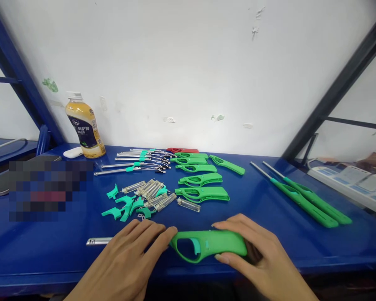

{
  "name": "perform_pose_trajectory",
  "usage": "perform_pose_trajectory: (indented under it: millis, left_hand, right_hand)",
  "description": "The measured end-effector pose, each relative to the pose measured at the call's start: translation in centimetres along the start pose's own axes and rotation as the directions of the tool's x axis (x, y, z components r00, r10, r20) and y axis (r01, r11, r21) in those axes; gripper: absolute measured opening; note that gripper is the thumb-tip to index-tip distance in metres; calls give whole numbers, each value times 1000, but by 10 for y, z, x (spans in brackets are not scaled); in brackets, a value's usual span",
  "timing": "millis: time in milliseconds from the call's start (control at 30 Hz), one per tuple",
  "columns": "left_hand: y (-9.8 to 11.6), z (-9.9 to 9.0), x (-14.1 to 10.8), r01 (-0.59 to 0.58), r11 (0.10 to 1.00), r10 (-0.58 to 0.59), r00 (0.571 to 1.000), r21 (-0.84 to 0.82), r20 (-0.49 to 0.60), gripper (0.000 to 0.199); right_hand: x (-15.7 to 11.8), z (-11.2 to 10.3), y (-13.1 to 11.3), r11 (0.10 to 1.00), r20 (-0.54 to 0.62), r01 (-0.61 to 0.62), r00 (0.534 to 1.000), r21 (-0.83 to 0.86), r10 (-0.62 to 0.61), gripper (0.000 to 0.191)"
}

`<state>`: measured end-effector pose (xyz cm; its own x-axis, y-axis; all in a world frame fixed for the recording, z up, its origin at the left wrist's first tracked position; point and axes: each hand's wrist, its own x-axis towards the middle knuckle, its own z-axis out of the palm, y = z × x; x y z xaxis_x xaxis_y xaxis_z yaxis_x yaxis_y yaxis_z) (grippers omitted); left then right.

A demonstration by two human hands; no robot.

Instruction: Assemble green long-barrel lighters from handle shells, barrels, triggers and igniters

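Currently: Lighter Between Both Hands

Note the position of the lighter (221,242): it lies crosswise at the near edge of the blue table (241,200), its handle toward your right hand (260,251) and its metal rod (98,241) pointing left. Your right hand grips the rear of the handle, with fingers along the upper edge and the thumb at the lower edge. Your left hand (128,251) lies across the rod, palm down and fingers bent, with a fingertip at the neck where rod and handle meet. The underside of that hand is hidden; you cannot tell whether it is closed on the rod. The rod tip shows beyond your left hand. The teal trigger (194,246) sits in the handle opening, between your two hands.

Beyond your left hand, locate the loose teal triggers (112,213) and a cluster of clear tanks (153,190). One separate tank (189,205) rests just beside the nearest of the green shells (203,193). These shells lie in a column beyond the lighter, with a red shell (183,150) at the far end. Wired rods (122,170) lie left of the shells. Two more lighters (303,200) lie diagonally to the right. A bottle (84,127) stands at the far left, near the wall (188,75).
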<state>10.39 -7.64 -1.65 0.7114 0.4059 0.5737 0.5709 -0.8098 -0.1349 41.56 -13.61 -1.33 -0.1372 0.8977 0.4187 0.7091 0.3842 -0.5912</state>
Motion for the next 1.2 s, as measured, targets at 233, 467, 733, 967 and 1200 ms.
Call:
perform_pose_trajectory:
  millis: [233, 467, 733, 967, 1200]
  left_hand:
    - [3, -2, 4, -11, 999, 11, 1000, 32, -2, 59]
    - [1, -11, 6, 39, 998, -38, 999, 56, -30, 48]
    - [-45, -10, 10, 240, 969, -238, 970, -51, 38, 32]
    - [-69, 8, 76, 269, 962, -238, 915, -51, 327, 24]
    - [-75, 15, 110, 238, 971, -192, 836, -26, 514, 30]
  right_hand:
    - [0, 1, 0, 996, 86, -85, 993, -12, 85, 24]
    - [-1, 2, 1, 992, 99, -122, 988, 27, 119, 23]
    - [-3, 1, 2, 995, 76, -99, 992, 22, 97, 21]
    - [-4, 2, 4, 996, 79, -87, 993, 0, 87, 23]
    - [-3, 1, 3, 990, 150, -131, 981, 58, 121, 19]
